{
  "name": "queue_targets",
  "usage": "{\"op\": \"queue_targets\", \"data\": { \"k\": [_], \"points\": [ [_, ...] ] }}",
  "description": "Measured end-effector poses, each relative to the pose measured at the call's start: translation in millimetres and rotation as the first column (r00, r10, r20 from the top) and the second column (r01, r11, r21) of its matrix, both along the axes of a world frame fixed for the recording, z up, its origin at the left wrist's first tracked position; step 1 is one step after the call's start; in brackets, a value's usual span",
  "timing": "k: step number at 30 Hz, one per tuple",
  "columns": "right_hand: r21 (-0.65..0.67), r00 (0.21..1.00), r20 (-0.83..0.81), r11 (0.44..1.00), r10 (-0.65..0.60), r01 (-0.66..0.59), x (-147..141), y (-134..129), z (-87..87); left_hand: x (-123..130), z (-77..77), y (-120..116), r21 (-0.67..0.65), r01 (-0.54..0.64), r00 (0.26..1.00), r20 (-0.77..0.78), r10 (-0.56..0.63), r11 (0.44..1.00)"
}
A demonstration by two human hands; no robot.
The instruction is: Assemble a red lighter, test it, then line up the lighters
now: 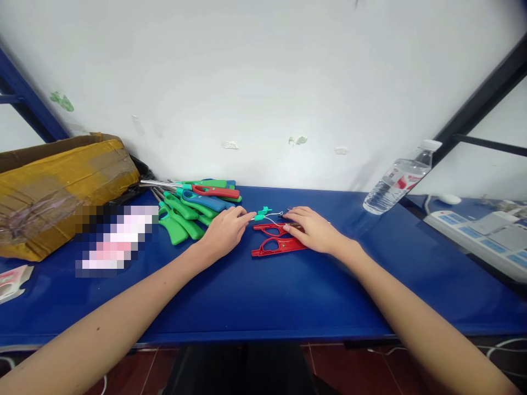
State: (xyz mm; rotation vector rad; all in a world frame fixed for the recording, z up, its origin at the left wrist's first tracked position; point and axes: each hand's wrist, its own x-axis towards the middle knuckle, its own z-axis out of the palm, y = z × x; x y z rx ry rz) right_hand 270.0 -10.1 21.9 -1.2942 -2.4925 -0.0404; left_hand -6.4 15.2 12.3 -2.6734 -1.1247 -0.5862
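My left hand point(228, 230) is closed, pinching the thin metal tube of a taken-apart gas lighter beside its green plastic collar point(260, 218). A thin white wire point(272, 220) runs from the collar toward my right hand point(315, 230). That hand is curled with its fingertips on a small black part point(282, 215) of the lighter's insides; the palm hides the rest. Its thumb rests over two red handle shells point(269, 248), which lie on the table with their trigger loops facing left. To the left is a pile of long-nosed lighters point(191, 211) in green, blue and red.
A taped cardboard box point(66, 186) stands at the left, with a blurred-out item point(117, 241) before it. On the right are a water bottle point(395, 181), which looks tilted, and a white power strip point(473, 230). The blue table point(263, 307) meets a white wall point(263, 82).
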Motion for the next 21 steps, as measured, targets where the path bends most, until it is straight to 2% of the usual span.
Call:
{"op": "queue_targets", "data": {
  "k": [11,17,21],
  "points": [
    [-0.015,0.999,-0.039,1.0,-0.007,0.006,4.3,1.7,2.8,-0.4,2.2,-0.1,-0.016,-0.027,0.993,-0.112,0.025,1.0],
    [-0.041,0.996,-0.034,0.995,0.087,-0.089,0.4,3.5,4.1,2.3,2.2,-1.3,-0.002,-0.029,0.996,-0.082,0.029,1.0],
    [-0.041,0.995,-0.032,0.994,0.099,-0.1,-0.4,6.5,0.0,3.6,3.7,-5.4,-0.001,0.012,0.999,-0.031,-0.013,1.0]
  ]
}}
